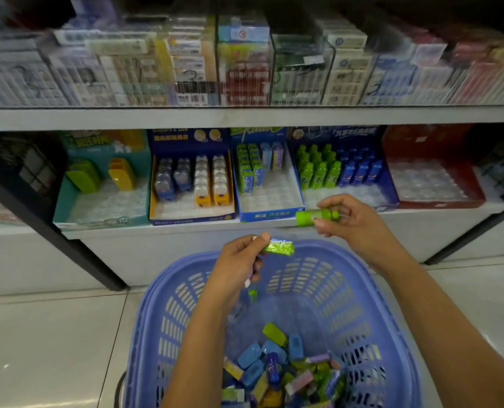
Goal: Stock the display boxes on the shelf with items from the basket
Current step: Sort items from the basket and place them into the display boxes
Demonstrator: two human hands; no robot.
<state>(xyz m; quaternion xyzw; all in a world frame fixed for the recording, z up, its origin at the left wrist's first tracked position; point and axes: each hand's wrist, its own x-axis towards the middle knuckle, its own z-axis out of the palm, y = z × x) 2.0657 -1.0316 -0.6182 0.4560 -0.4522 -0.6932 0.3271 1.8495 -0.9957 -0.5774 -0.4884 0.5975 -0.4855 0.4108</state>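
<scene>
A purple plastic basket (342, 278) sits on the floor below me, with several small coloured items (277, 369) piled in its bottom. My left hand (239, 260) hovers over the basket and pinches a green rectangular packet (278, 246); other small pieces stick out below its fingers. My right hand (353, 222) holds a green bottle-shaped item (315, 217) on its side, just in front of the shelf edge. Behind it stands the blue display box (389, 189) with green and blue bottle-shaped items. To its left is a blue-and-white display box (270, 214) with green packets at the back.
Further left on the lower shelf (156, 232) stand a blue-and-yellow display box (192, 217) and a teal display box (97, 222). A red display box (439, 184) with a bare tray is at the right. An upper shelf (245, 116) carries stacked packs. A dark shelf post (68, 245) slants down at left.
</scene>
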